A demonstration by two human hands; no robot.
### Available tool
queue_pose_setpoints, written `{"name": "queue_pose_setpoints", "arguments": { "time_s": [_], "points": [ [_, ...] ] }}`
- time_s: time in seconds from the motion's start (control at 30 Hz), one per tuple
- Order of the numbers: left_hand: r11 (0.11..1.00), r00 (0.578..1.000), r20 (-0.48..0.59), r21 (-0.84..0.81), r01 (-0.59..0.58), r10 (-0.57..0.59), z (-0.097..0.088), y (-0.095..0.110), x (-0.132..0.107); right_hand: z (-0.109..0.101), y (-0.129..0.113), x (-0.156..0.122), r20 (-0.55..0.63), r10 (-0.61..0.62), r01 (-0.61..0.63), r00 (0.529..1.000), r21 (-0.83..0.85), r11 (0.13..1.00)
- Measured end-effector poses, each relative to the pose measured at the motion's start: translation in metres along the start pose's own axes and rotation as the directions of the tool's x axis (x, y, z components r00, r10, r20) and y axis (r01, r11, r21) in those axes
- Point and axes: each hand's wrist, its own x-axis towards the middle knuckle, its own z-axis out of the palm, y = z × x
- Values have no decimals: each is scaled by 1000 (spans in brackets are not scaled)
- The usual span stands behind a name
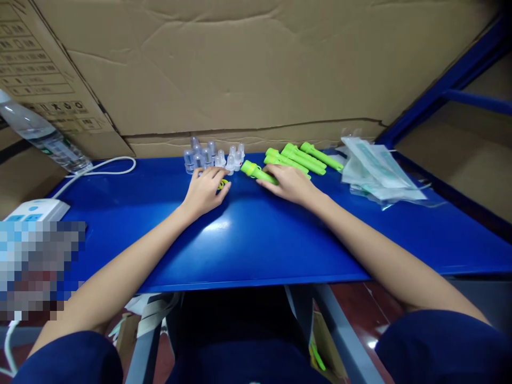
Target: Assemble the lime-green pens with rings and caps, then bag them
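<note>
My left hand (206,189) rests on the blue table (256,240) with its fingers curled over a small yellow-green ring (223,184), just in front of a cluster of clear plastic caps (212,156). My right hand (288,183) lies over one green plastic flashlight body (254,170), fingers closed on its rear end. Several more green flashlight bodies (300,156) lie in a row behind that hand.
A stack of clear plastic bags (376,170) lies at the right. A water bottle (44,136), a white cable (104,169) and a white power strip (34,209) are at the left. Cardboard (240,69) walls the back; a blue shelf frame (452,80) stands at right.
</note>
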Motion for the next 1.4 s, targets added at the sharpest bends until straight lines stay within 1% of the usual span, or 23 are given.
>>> {"name": "queue_pose_setpoints", "arguments": {
  "time_s": [0.03, 0.1, 0.17, 0.23, 0.27, 0.33, 0.5, 0.67, 0.9, 1.03, 1.13, 1.27, 1.33, 1.4],
  "points": [
    [998, 1000, -19, -55, 6, -7, 1, 0, 0, 1, -4, -2, -13, -47, 48, 999, 22, 999],
    [983, 998, -56, -185, -24, 14, 4, -1, 0, 2, -13, -6, -28, -140, 142, 990, 48, 989],
    [947, 993, -88, -302, -108, 85, 9, -3, 1, 3, -20, -8, -40, -208, 210, 977, 51, 976],
    [910, 979, -105, -363, -201, 174, 13, -5, 2, 3, -23, -8, -54, -244, 247, 968, 56, 967],
    [900, 973, -106, -371, -230, 205, 14, -5, 2, 3, -23, -8, -61, -257, 261, 964, 67, 963],
    [894, 968, -90, -369, -252, 236, 14, -5, 3, 3, -21, -8, -75, -288, 295, 955, 106, 950],
    [910, 969, -7, -341, -235, 247, 2, -1, 2, 5, -14, -6, -106, -342, 356, 934, 175, 918],
    [915, 961, 26, -313, -253, 275, -7, 1, 1, 8, -12, -5, -134, -360, 382, 923, 208, 901],
    [927, 963, 60, -293, -233, 261, -10, 4, 1, 11, -10, -4, -157, -382, 408, 911, 208, 889],
    [921, 968, 76, -334, -201, 239, -7, 2, 1, 10, -8, -3, -173, -382, 412, 908, 202, 888],
    [901, 981, 21, -401, -168, 192, -1, 0, 1, 9, -7, -4, -195, -362, 398, 912, 198, 896],
    [837, 985, -139, -523, -164, 106, 5, 2, -1, 10, -10, -6, -223, -327, 372, 918, 203, 906],
    [793, 977, -203, -584, -173, 63, 4, 4, -2, 11, -12, -7, -249, -357, 403, 900, 164, 900],
    [777, 967, -252, -599, -194, 47, 2, 5, -1, 11, -15, -7, -276, -393, 435, 877, 106, 894]
  ]
}}
